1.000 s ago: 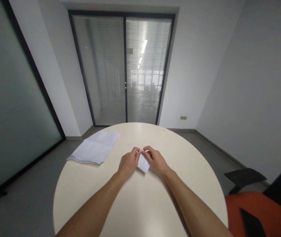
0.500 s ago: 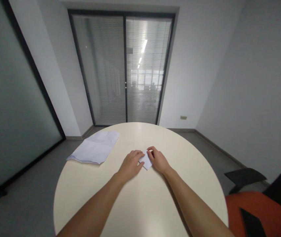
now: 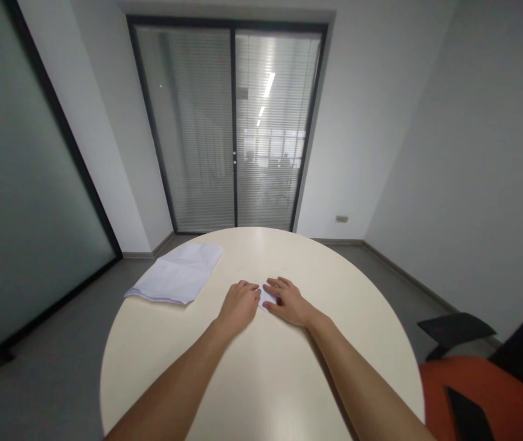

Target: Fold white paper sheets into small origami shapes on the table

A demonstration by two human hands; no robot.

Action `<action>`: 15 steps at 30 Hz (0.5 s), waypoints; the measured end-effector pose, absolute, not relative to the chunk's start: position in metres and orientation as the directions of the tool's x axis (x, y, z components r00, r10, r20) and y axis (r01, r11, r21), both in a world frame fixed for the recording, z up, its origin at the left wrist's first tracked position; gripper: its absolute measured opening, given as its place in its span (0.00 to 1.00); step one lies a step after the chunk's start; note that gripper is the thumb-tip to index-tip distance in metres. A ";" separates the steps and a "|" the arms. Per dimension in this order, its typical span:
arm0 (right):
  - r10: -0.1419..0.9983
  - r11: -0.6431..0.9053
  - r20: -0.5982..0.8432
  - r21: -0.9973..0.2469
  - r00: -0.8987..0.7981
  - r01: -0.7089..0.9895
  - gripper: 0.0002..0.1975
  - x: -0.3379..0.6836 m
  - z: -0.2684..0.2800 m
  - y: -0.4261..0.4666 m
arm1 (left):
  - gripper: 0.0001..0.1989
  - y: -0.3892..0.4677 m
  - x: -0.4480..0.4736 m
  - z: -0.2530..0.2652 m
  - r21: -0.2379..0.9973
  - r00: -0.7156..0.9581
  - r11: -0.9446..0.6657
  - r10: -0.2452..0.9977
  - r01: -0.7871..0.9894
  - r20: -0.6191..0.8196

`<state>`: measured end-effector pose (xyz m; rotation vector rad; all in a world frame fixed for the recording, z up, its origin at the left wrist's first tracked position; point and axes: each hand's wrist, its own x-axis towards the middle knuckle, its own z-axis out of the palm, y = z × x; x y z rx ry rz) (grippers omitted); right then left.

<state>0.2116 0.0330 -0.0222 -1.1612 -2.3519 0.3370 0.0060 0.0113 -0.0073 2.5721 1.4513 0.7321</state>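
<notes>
A small piece of folded white paper [image 3: 267, 296] lies on the round table between my two hands, mostly covered by fingers. At its left edge, my left hand [image 3: 240, 304] has its fingers curled and closed on the paper. My right hand [image 3: 288, 301] rests over the paper's right part, fingers stretched out and thumb apart, touching its surface. The exact folds are hidden under the fingers.
A stack of larger white paper sheets [image 3: 177, 273] lies at the table's left far side. The cream round table [image 3: 261, 380] has a curved edge. An orange chair [image 3: 482, 392] with black armrests stands at the right. Beyond is a glazed door with blinds [image 3: 197, 135].
My right hand has shifted left and spread over the folded paper, covering more of it. My left fingers have drawn in at the paper's left edge. The paper has moved slightly left.
</notes>
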 end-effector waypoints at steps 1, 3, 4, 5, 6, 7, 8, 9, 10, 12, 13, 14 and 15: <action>0.803 0.595 0.291 -0.425 -0.519 0.682 0.30 0.213 -0.022 0.033 | 0.12 0.011 0.006 -0.008 0.322 0.429 -0.542 0.829 0.776 0.360; 0.829 0.556 0.234 -0.432 -0.507 0.710 0.38 0.217 -0.022 0.033 | 0.11 0.011 0.005 -0.009 0.327 0.432 -0.548 0.825 0.770 0.365; 0.841 0.537 0.212 -0.434 -0.497 0.723 0.41 0.218 -0.022 0.032 | 0.12 0.011 0.005 -0.010 0.324 0.434 -0.551 0.822 0.769 0.369; 0.849 0.524 0.199 -0.436 -0.490 0.731 0.43 0.219 -0.021 0.032 | 0.14 0.011 0.005 -0.011 0.322 0.434 -0.553 0.820 0.768 0.372; 0.852 0.520 0.196 -0.439 -0.486 0.733 0.43 0.220 -0.021 0.031 | 0.16 0.010 0.005 -0.012 0.324 0.432 -0.552 0.821 0.768 0.374; 0.851 0.521 0.201 -0.443 -0.486 0.729 0.43 0.220 -0.020 0.031 | 0.17 0.010 0.004 -0.012 0.330 0.427 -0.548 0.823 0.768 0.373; 0.847 0.528 0.214 -0.448 -0.487 0.721 0.42 0.219 -0.019 0.030 | 0.18 0.010 0.004 -0.013 0.340 0.420 -0.542 0.828 0.769 0.370; 0.842 0.536 0.229 -0.455 -0.488 0.711 0.41 0.219 -0.019 0.030 | 0.18 0.010 0.004 -0.013 0.354 0.411 -0.533 0.835 0.769 0.366; 0.837 0.544 0.244 -0.462 -0.490 0.700 0.41 0.218 -0.018 0.029 | 0.19 0.010 0.004 -0.014 0.370 0.400 -0.522 0.843 0.768 0.360; 0.827 0.560 0.274 -0.480 -0.491 0.676 0.39 0.216 -0.017 0.029 | 0.21 0.011 0.004 -0.016 0.407 0.379 -0.504 0.856 0.762 0.351; 0.821 0.568 0.291 -0.491 -0.491 0.660 0.39 0.215 -0.016 0.029 | 0.22 0.012 0.004 -0.017 0.425 0.371 -0.498 0.861 0.756 0.349; 0.816 0.576 0.308 -0.506 -0.489 0.642 0.38 0.214 -0.015 0.029 | 0.24 0.012 0.004 -0.018 0.441 0.363 -0.493 0.864 0.749 0.350; 0.811 0.583 0.324 -0.526 -0.488 0.619 0.37 0.213 -0.014 0.029 | 0.25 0.013 0.004 -0.019 0.456 0.355 -0.489 0.866 0.744 0.351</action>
